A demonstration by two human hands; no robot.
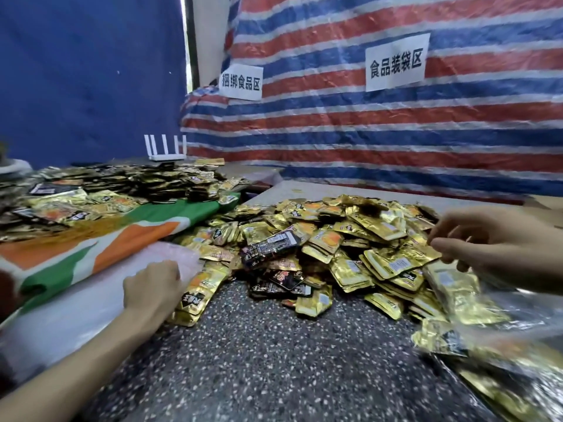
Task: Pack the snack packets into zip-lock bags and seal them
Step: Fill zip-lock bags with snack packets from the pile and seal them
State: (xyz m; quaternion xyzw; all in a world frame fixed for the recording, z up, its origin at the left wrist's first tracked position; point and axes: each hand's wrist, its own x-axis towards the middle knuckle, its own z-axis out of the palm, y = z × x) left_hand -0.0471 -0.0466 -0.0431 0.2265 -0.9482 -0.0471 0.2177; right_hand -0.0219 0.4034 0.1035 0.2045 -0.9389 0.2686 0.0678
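Left hand [152,287] on pale plastic sheet stack [76,315], fingers curled under and hidden; grip cannot tell. Bare dark speckled tabletop [259,360] between two hands. Gold foil snack packets [350,239] heaped centre, uncountable. Right hand [493,242]: narrow thumb-finger gap, hold unclear, above blurred clear plastic bag [524,327] holding packets, cut off at right edge.

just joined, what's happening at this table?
A person is bagging snacks. The left hand rests with fingers curled at the edge of a stack of clear plastic bags; whether it grips one is hidden. The right hand hovers, fingers loosely curled, over the pile of gold snack packets on the speckled table. A blurred clear bag with packets in it lies at the right.
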